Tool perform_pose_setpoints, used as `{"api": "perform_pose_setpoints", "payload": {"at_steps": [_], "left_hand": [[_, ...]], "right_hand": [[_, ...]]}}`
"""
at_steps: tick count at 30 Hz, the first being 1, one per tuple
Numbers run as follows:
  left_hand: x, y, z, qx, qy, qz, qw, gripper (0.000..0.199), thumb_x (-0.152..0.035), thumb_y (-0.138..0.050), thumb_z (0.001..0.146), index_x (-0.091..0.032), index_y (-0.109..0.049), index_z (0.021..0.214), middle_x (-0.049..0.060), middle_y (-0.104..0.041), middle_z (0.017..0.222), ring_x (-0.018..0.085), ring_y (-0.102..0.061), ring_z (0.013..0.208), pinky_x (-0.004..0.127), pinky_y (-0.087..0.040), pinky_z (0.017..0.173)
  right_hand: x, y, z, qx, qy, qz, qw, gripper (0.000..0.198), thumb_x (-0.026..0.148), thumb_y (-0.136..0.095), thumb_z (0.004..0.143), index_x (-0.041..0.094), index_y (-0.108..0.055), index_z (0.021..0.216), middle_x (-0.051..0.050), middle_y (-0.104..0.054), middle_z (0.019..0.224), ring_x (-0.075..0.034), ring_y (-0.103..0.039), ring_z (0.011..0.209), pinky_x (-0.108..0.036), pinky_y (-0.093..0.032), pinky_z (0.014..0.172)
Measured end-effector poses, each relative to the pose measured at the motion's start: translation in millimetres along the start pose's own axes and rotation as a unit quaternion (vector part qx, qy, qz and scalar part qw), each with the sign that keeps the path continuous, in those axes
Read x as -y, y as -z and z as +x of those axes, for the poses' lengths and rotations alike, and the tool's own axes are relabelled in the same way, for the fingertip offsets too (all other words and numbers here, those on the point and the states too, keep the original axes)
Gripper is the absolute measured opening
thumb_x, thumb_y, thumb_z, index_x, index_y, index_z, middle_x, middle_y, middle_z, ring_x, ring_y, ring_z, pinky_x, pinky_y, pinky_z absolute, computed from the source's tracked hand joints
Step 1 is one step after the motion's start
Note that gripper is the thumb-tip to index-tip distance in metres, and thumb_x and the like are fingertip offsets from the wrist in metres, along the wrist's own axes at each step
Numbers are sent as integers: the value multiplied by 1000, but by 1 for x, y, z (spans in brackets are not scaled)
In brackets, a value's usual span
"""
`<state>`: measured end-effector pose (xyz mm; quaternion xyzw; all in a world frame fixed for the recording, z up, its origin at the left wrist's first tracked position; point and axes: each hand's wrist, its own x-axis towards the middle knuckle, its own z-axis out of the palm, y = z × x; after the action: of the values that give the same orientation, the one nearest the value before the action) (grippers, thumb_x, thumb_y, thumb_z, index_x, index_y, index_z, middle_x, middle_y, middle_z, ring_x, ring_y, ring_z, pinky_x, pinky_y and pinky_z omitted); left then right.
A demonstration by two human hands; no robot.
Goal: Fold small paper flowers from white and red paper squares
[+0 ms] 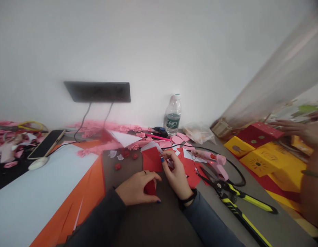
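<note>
My left hand (135, 188) is curled around a small piece of red paper (150, 187), its thumb and fingers bent about the paper just above the grey table. The piece looks rounded, though my fingers hide part of it. To the right, my right hand (175, 173) has its thumb and fingertips pinched together over loose red paper sheets (151, 160). Whatever lies between those fingertips, if anything, is too small to make out. Small crumpled dark-red paper flowers (118, 166) lie beyond my left hand.
Garden shears (232, 195) with yellow-black handles and a pink glue gun (209, 156) with a black cord lie right. A water bottle (173, 116) stands by the wall. Left are white paper (53, 185), orange paper (71, 209) and a phone (47, 144). Another person's arm reaches near yellow boxes (261, 163).
</note>
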<state>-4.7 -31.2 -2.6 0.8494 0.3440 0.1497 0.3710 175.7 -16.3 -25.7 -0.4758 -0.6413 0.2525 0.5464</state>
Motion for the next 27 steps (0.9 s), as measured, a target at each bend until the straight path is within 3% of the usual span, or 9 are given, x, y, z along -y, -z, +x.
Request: {"api": "perform_pose_setpoints", "payload": {"at_steps": [2, 7, 17, 22, 27], "left_hand": [[-3, 1, -1, -8, -8, 7, 1000, 33, -18, -64, 78, -20, -58, 110, 3, -66, 93, 19, -61, 87, 29, -46, 82], [-4, 1, -3, -44, -41, 12, 998, 49, 3, -43, 63, -20, -58, 102, 1, -62, 85, 16, -58, 78, 26, -46, 76], [-1, 3, 1, -189, -118, 7, 975, 31, 6, -42, 70, -19, -56, 79, 3, -59, 80, 16, -57, 79, 26, -44, 72], [1, 3, 2, -200, -105, -9, 974, 28, 4, -43, 74, -19, -56, 83, 4, -62, 85, 16, -60, 85, 27, -47, 78], [1, 2, 0, -219, -71, 1, 973, 36, 1, -43, 79, -20, -61, 101, 6, -67, 101, 19, -62, 99, 33, -49, 88]], "right_hand": [[0, 0, 0, 0, -4, 6, 1000, 17, 12, -46, 83, 21, -55, 94, -4, -59, 87, -19, -57, 81, -32, -46, 75], [-1, 0, -1, 5, -3, 11, 1000, 16, 12, -46, 85, 21, -54, 95, -4, -59, 88, -19, -57, 83, -32, -45, 77], [4, 1, 0, -1, 3, 16, 1000, 16, 11, -47, 83, 21, -55, 93, -3, -59, 86, -19, -57, 82, -32, -45, 77], [3, 1, 0, 1, 3, 18, 1000, 17, 10, -46, 83, 21, -55, 93, -4, -59, 87, -19, -57, 83, -32, -45, 77], [2, 0, 0, 2, 3, 23, 1000, 16, 11, -46, 84, 21, -55, 94, -4, -60, 88, -19, -57, 83, -32, -46, 78]]}}
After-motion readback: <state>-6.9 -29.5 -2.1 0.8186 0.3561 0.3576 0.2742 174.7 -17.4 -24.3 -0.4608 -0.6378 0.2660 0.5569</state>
